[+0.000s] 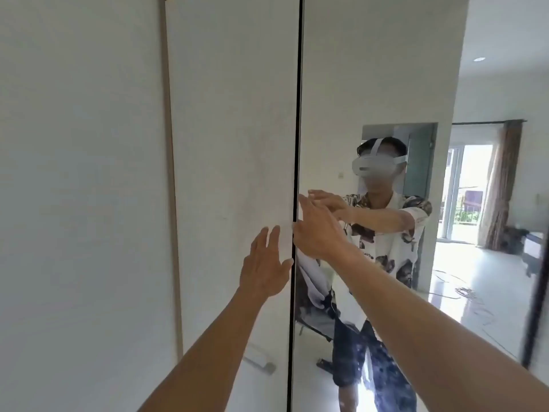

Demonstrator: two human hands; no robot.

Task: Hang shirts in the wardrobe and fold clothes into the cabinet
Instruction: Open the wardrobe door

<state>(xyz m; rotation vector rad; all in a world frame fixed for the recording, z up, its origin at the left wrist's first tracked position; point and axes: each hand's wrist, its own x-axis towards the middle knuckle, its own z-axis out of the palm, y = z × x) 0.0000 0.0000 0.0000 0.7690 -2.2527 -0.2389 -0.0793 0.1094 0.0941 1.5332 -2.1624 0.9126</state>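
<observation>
Left hand [264, 269] flat, fingers spread, on white door [231, 144]; right hand [316, 230] just right, fingers straight at mirror door [371, 84] edge. No shirts visible. Risk: fingers pinched in seam if doors shift

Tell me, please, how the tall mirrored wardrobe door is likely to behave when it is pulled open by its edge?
The tall mirrored wardrobe door will probably swing stiffly as one rigid panel. Its glass face looks smooth and likely slippery, so the right hand works at the dark edge gap. Being full-height glass, it is probably heavy and fragile.
</observation>
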